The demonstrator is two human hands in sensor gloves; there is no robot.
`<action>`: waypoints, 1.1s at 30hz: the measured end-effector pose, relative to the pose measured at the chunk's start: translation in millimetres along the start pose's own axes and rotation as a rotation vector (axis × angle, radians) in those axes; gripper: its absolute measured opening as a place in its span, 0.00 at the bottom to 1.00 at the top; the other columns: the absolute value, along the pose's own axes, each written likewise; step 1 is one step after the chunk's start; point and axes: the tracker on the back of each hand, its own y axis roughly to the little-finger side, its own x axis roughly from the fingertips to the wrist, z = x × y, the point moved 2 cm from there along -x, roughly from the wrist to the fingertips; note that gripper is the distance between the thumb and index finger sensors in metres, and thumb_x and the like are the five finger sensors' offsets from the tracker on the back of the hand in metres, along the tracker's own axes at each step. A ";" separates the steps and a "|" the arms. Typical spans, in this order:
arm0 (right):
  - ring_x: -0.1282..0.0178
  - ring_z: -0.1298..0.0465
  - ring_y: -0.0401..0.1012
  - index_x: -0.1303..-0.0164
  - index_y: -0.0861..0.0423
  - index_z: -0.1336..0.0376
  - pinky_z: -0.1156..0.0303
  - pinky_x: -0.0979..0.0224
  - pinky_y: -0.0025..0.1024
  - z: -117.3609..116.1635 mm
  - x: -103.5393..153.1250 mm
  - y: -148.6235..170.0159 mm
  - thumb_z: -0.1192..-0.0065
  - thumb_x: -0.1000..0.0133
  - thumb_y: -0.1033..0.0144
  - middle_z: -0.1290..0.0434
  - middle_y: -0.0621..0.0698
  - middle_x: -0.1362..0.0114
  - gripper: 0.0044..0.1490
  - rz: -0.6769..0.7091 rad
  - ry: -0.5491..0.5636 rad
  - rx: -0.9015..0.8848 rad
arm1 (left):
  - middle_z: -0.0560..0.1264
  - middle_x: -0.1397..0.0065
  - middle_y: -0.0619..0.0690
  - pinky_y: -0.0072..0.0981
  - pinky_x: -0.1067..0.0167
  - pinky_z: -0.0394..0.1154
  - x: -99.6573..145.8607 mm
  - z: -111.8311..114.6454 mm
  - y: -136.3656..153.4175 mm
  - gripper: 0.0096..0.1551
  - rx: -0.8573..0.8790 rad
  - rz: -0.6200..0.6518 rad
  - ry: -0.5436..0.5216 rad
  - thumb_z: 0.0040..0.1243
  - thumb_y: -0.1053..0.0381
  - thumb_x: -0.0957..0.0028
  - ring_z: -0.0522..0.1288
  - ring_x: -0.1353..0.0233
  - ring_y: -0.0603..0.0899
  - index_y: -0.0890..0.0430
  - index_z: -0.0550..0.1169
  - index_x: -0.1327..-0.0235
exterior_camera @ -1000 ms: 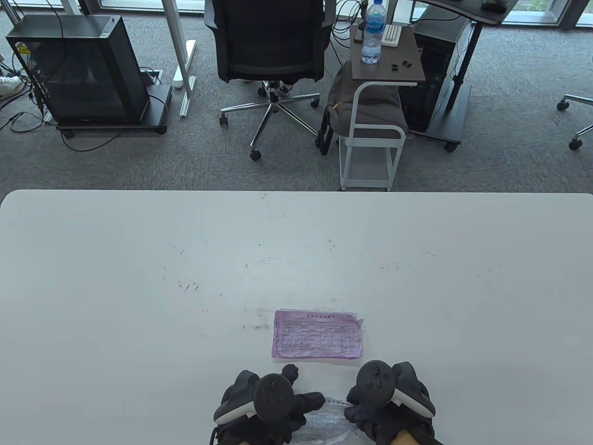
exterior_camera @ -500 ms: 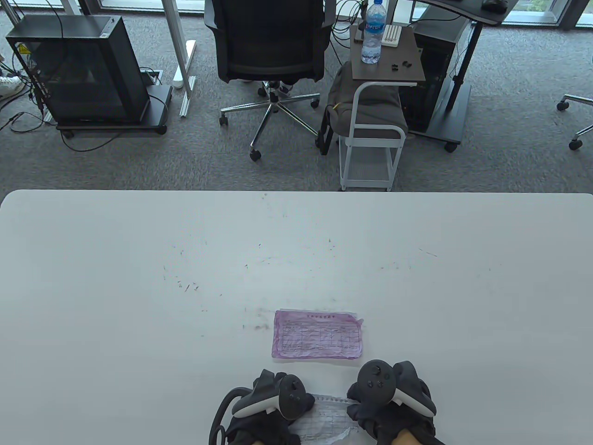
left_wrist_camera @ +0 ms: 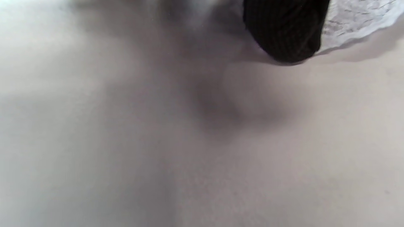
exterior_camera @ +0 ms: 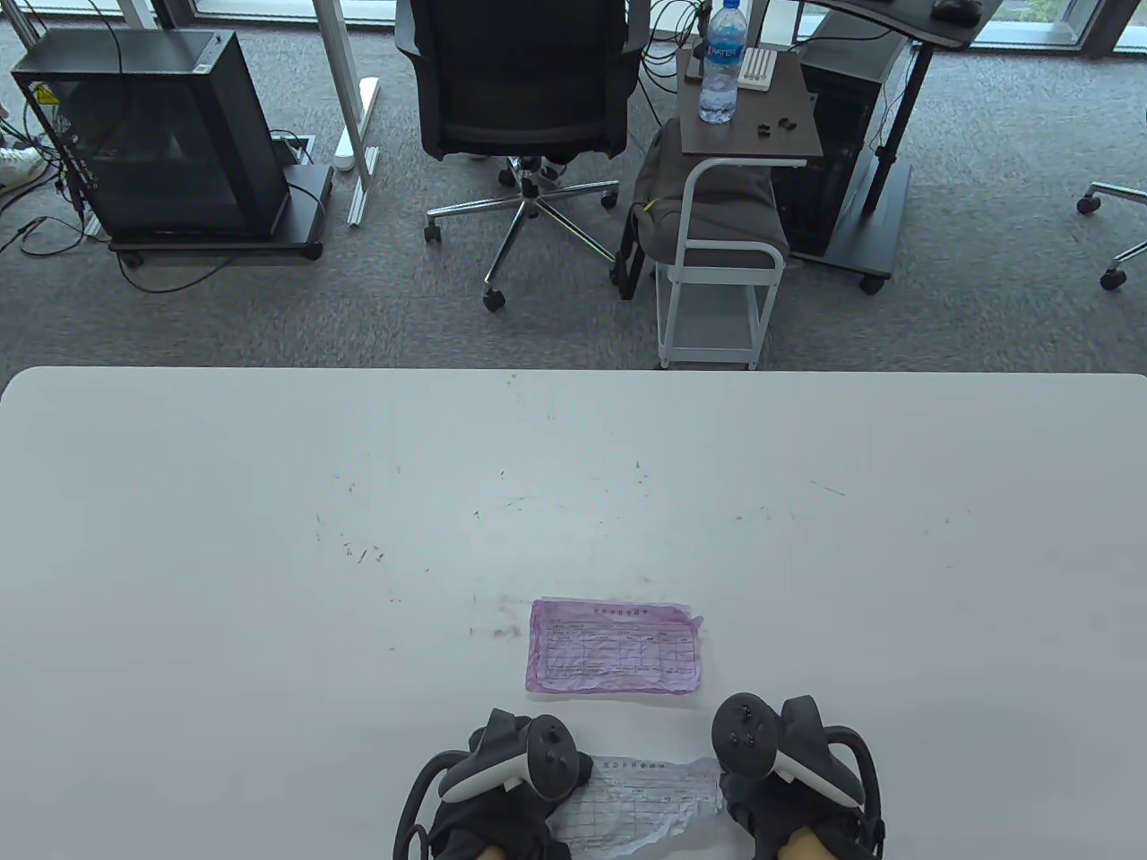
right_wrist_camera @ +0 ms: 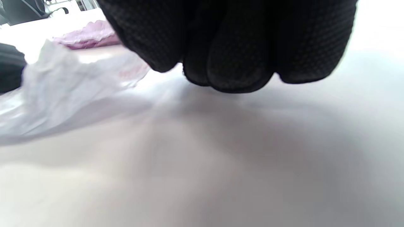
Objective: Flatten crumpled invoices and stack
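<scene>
A crumpled white invoice [exterior_camera: 641,802] lies stretched between my two hands at the table's near edge. My left hand [exterior_camera: 502,793] holds its left end, and a dark gloved fingertip [left_wrist_camera: 284,31] sits against the white invoice [left_wrist_camera: 356,22] in the left wrist view. My right hand [exterior_camera: 753,802] holds the right end, its fingers [right_wrist_camera: 240,47] curled just above the table beside the white invoice [right_wrist_camera: 63,85]. A flattened pink invoice [exterior_camera: 614,647] lies just beyond the hands, and this pink invoice [right_wrist_camera: 88,36] also shows in the right wrist view.
The white table [exterior_camera: 269,537] carries only the two invoices. Beyond its far edge stand an office chair [exterior_camera: 520,81], a small side cart [exterior_camera: 744,143] with a water bottle [exterior_camera: 721,63], and a black computer case [exterior_camera: 152,134].
Both hands have moved apart, the right one to the right, and the white invoice between them is drawn out wider and flatter. The pink invoice has not moved.
</scene>
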 end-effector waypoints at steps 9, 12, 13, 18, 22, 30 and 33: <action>0.34 0.30 0.59 0.32 0.57 0.40 0.26 0.39 0.57 5.5 20.5 -77.1 0.38 0.39 0.59 0.38 0.67 0.25 0.28 0.565 0.099 -0.103 | 0.22 0.26 0.60 0.77 0.35 0.39 -0.2 0.5 0.6 0.51 0.011 0.011 0.016 0.65 0.43 0.46 0.23 0.28 0.80 0.34 0.42 0.25; 0.32 0.31 0.58 0.33 0.55 0.39 0.26 0.37 0.58 -13.1 25.7 -106.1 0.38 0.39 0.60 0.38 0.65 0.24 0.26 0.699 0.000 0.023 | 0.22 0.26 0.60 0.77 0.35 0.39 0.0 0.2 0.6 0.52 0.012 0.012 0.015 0.65 0.43 0.46 0.23 0.28 0.80 0.34 0.42 0.25; 0.32 0.30 0.57 0.34 0.55 0.38 0.26 0.37 0.58 -19.7 26.5 -111.6 0.38 0.39 0.59 0.38 0.64 0.24 0.25 0.722 -0.035 0.066 | 0.22 0.26 0.60 0.77 0.35 0.39 0.0 0.2 0.6 0.52 0.013 0.012 0.014 0.65 0.43 0.46 0.23 0.28 0.80 0.34 0.42 0.25; 0.28 0.40 0.60 0.26 0.50 0.43 0.33 0.34 0.63 -49.7 24.7 -123.7 0.40 0.38 0.53 0.45 0.64 0.20 0.31 0.729 -0.300 0.190 | 0.22 0.26 0.60 0.77 0.35 0.39 -0.8 0.1 0.3 0.52 0.023 0.013 0.008 0.66 0.43 0.46 0.23 0.28 0.80 0.34 0.43 0.25; 0.28 0.40 0.58 0.28 0.49 0.41 0.32 0.35 0.64 -46.6 20.4 -120.8 0.42 0.37 0.49 0.44 0.60 0.20 0.30 0.676 -0.351 0.183 | 0.22 0.26 0.59 0.77 0.35 0.39 -1.2 -0.2 0.4 0.52 0.027 0.013 0.010 0.66 0.43 0.46 0.23 0.29 0.80 0.34 0.43 0.25; 0.41 0.26 0.53 0.43 0.49 0.31 0.29 0.39 0.62 -39.1 6.8 -91.3 0.42 0.37 0.47 0.28 0.54 0.36 0.21 0.451 -0.422 0.096 | 0.22 0.26 0.59 0.77 0.35 0.39 -1.5 -0.1 0.2 0.52 0.033 0.013 0.011 0.66 0.43 0.46 0.22 0.29 0.80 0.34 0.43 0.25; 0.45 0.24 0.52 0.48 0.48 0.29 0.28 0.40 0.61 -38.3 2.5 -79.1 0.43 0.37 0.46 0.25 0.54 0.40 0.20 0.374 -0.443 0.077 | 0.22 0.26 0.59 0.77 0.35 0.38 -1.6 0.0 0.2 0.52 0.036 0.013 0.010 0.66 0.43 0.46 0.22 0.29 0.80 0.34 0.43 0.25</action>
